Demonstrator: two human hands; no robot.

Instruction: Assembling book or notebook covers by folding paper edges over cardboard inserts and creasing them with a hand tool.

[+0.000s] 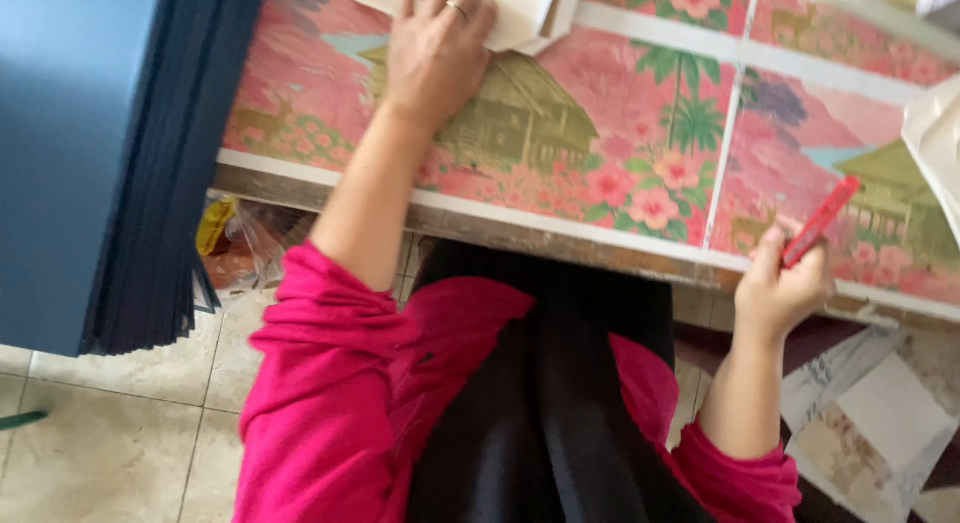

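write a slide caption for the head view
Left hand pressing cream paper on a floral table, right hand holding a red pen.

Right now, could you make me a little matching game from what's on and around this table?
Things:
1. left hand
2. right hand
3. blue stack
4. plastic bag

Places:
A. under the table's edge
B. flat on the cream paper
C. overhanging the table's left end
D. holding a red pen

Pairs: 1-B, 2-D, 3-C, 4-A

Blue board stack (90,153), tiled floor (130,433)
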